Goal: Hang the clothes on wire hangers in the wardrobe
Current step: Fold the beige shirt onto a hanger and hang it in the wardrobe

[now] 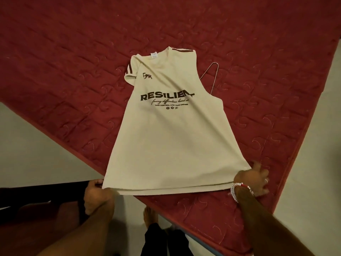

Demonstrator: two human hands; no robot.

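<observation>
A cream T-shirt [171, 137] with dark "RESILIENT" lettering lies front up on a red quilted bed [73, 61], its collar pointing away from me. My left hand [96, 193] pinches the hem's left corner. At the right corner of the hem, my right hand [252, 179], with a bead bracelet on the wrist, grips the cloth. The hem is stretched between both hands at the bed's near corner. A wire hanger [212, 71] lies on the bed beside the shirt's right shoulder, partly hidden under the cloth.
Pale floor [36, 145] shows to the left and right of the bed's corner. Dark red and black fabric [36, 209] sits at the lower left. My bare feet [151, 217] stand on the floor just before the bed's corner.
</observation>
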